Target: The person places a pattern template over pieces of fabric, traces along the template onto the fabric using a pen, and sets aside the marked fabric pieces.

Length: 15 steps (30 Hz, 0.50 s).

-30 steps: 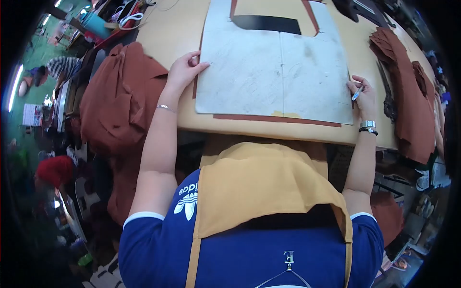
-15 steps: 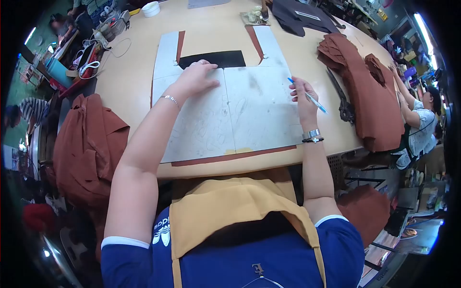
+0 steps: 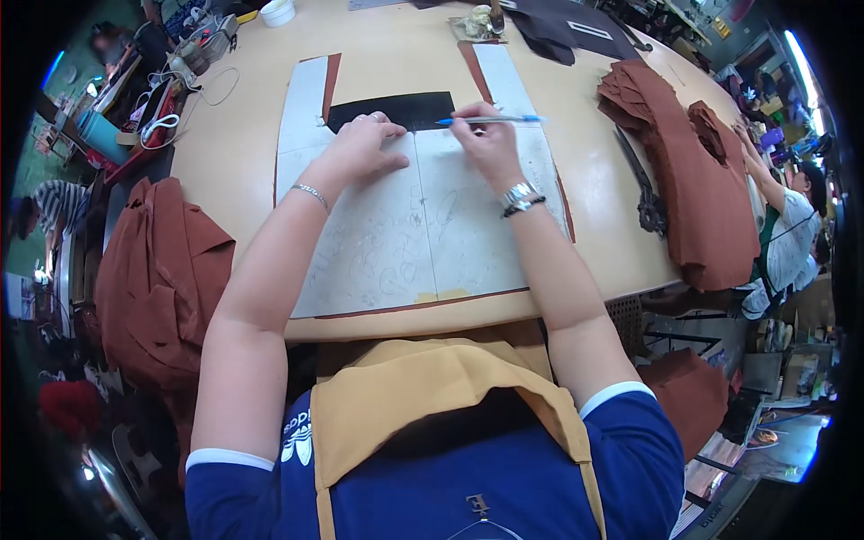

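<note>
A large white pattern board with two upright arms lies on reddish-brown material, whose edges show around it. Across the gap between the arms sits a black strip. My left hand presses down with spread fingers where the strip meets the board. In my right hand is a blue-capped pen, pinched between thumb and fingers. It lies nearly level, one blue end near the black strip's right part. I cannot tell whether that end touches the strip.
Dark scissors and folded reddish-brown material lie on the right of the table. More brown material hangs at the left edge. At the back are a white tub and dark pieces. Another person works at far right.
My right hand has moved left with the pen, from the board's right edge to the black strip, and the pen has turned. The board has shifted slightly left and rotated. My left hand stays nearly in place.
</note>
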Tool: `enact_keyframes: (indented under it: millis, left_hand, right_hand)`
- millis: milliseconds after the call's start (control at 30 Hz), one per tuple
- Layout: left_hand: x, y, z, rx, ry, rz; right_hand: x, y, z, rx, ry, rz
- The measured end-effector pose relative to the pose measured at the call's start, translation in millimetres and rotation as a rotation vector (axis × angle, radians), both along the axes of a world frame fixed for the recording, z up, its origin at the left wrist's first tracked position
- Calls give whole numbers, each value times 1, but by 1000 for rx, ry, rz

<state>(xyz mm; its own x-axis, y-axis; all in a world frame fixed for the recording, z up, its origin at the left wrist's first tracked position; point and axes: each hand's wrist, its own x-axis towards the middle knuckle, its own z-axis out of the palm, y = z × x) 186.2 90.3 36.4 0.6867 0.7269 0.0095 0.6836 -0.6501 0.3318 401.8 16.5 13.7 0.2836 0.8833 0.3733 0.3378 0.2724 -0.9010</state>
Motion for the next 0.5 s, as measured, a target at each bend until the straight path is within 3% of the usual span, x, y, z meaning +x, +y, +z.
enact_keyframes:
  millis: [367, 500]
  left_hand:
    - [-20, -40, -23, 312, -221, 98]
    - [-28, -51, -32, 301, -290, 155]
  right_hand:
    - [-29, 17, -10, -34, -186, 46]
    - [-30, 21, -14, -11, -203, 23]
